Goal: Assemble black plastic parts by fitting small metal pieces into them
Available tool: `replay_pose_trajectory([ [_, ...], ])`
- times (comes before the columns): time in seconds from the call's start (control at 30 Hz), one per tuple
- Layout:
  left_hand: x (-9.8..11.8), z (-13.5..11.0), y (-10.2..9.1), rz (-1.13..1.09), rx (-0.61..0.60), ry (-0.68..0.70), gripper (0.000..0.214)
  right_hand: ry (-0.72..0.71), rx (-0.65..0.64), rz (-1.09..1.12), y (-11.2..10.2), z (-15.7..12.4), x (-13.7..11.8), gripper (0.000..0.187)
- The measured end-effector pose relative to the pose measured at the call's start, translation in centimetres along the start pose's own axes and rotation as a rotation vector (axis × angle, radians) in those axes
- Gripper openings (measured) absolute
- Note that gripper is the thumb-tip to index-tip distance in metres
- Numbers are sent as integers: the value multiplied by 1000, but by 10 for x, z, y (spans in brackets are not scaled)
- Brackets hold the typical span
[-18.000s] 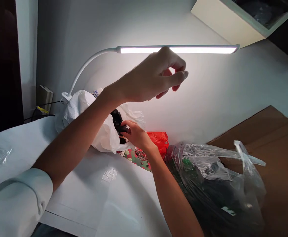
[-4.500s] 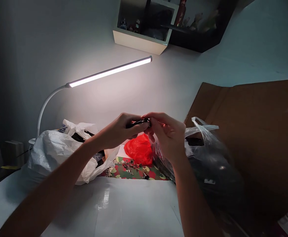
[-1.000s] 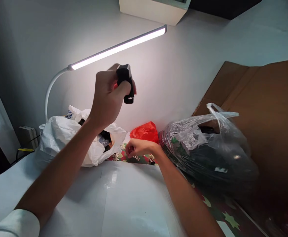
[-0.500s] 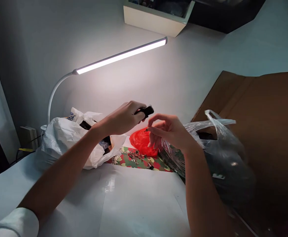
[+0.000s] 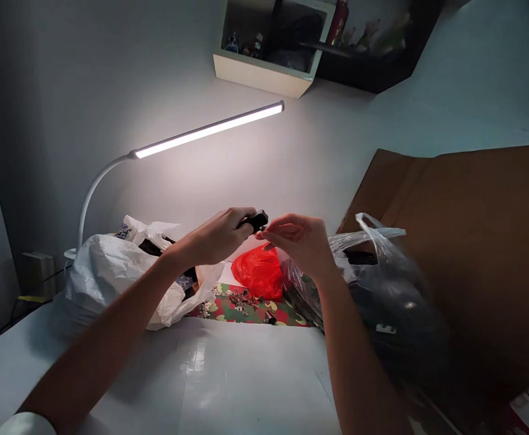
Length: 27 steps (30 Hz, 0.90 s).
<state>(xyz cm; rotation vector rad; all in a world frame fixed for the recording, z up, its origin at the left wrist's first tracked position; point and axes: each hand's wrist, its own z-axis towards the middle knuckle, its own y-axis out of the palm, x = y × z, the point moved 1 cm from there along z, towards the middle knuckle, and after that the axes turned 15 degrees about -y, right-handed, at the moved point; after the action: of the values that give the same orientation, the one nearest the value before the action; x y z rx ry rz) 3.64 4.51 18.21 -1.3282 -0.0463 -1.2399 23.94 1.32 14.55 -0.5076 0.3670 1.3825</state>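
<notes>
now, compared with half a second ago, i see the right hand brought in close to the left hand, the gap between them nearly gone. the black block looks smooth, hard and boxy; under it in my view show a crinkled red bag and, on a patterned sheet, small shiny metal bits past the glossy white bench. the left fingers clasp the block, its end jutting out; the right ones bunch just beside that end, pinching what, i can't tell.
</notes>
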Motion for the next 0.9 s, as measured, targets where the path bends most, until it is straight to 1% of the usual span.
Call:
replay_pose_trajectory([
  [0.1, -3, 2, 0, 28, 17, -51, 19, -55, 57, -43, 1, 1, -4, 33],
  [0.2, -9, 7, 0, 19, 94, -125, 23, -96, 86, -110, 1, 0, -10, 34],
  [0.3, -13, 10, 0, 33, 163, -189, 24, -159, 97, -226, 2, -1, -15, 30],
  [0.37, -13, 10, 0, 65, 165, -208, 24, -198, 113, -310, 4, -2, -17, 27],
  [0.5, -7, 7, 3, 59, 129, -159, 19, -199, 152, -424, 7, -2, -18, 24],
  [0.6, -4, 6, 4, 32, 130, -120, 14, -179, 152, -448, 6, -3, -16, 20],
  [0.77, -4, 6, 4, 59, 151, -82, 18, -178, 140, -460, 5, -4, -15, 22],
  [0.9, -1, 3, 5, 75, 175, -45, 27, -160, 119, -504, 7, -3, -17, 25],
])
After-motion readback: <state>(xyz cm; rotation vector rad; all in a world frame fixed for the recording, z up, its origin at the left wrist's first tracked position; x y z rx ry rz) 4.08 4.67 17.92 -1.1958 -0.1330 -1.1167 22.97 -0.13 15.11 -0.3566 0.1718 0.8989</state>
